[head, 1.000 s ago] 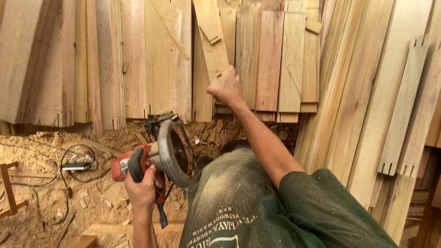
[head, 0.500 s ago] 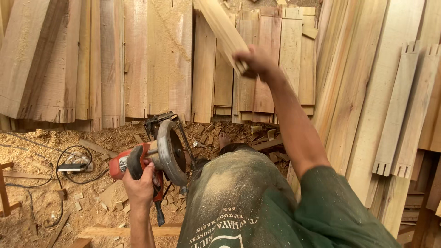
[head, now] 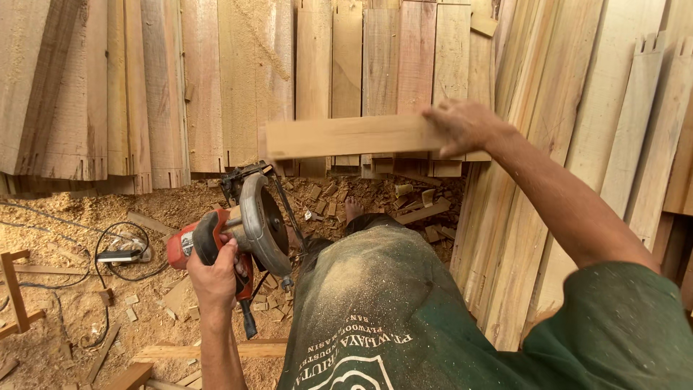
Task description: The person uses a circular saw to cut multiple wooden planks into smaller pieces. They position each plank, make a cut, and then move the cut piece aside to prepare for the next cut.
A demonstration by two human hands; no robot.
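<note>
My left hand (head: 215, 278) grips the black handle of a red circular saw (head: 242, 225), held low over the sawdust floor with its round metal blade guard facing right. My right hand (head: 462, 126) is raised at arm's length and holds one end of a short pale wooden board (head: 346, 137). The board lies level in the air and points left, in front of the planks that lean on the wall. My dusty green shirt fills the lower middle of the view.
Many wooden planks (head: 216, 79) lean upright along the back and right (head: 577, 130). Sawdust, offcuts (head: 426, 211) and a black cable with a plug block (head: 119, 254) lie on the floor. A loose slat (head: 209, 352) lies near my feet at the bottom.
My right hand has pulled the short board away from the leaning planks and swung it from upright to level. The saw in my left hand has hardly moved.
</note>
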